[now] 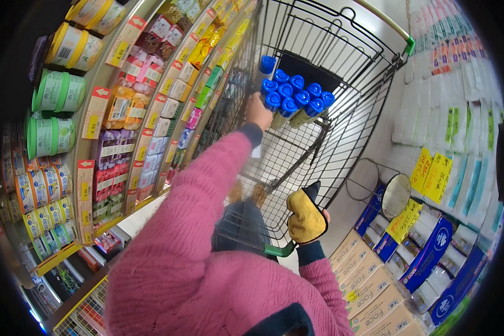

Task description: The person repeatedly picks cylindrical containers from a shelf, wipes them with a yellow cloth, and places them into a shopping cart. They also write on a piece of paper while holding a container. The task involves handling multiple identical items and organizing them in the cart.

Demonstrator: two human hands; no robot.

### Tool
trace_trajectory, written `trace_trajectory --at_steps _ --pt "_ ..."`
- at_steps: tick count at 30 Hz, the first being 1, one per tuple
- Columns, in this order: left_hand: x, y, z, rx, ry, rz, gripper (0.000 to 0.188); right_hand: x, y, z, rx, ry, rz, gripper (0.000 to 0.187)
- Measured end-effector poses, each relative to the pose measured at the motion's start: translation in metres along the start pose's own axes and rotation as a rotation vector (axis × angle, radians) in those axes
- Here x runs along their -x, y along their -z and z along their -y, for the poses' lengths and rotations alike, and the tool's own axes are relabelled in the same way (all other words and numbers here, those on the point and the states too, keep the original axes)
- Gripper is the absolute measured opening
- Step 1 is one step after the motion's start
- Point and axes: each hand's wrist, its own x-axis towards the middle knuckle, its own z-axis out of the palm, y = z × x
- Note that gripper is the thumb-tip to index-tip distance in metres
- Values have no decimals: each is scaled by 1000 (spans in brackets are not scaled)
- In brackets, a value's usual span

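Several blue-capped cans stand upright, close together, in a black wire shopping cart. My left hand reaches in from the left and is closed around a blue-capped can at the near-left edge of the group; most of its body is hidden by the hand. At the far left, one can stands slightly apart from the others. Beside the cart's green-ended handle, my right hand grips a yellow cloth with dark edging. The cloth covers most of its fingers.
Shelves with tubs and wrapped packs line the left side, close to the cart. Stacked white packages and cardboard boxes stand along the right. A round mirror-like disc sticks out beside the cart.
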Motion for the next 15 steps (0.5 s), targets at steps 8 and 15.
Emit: trace_trajectory --at_steps 8,15 --pt "-134 9 -55 -103 -32 51 56 -6 9 -3 -13 5 63 75" --pt "-167 -14 -41 -404 -132 209 63 1 4 -7 -38 -11 34 77"
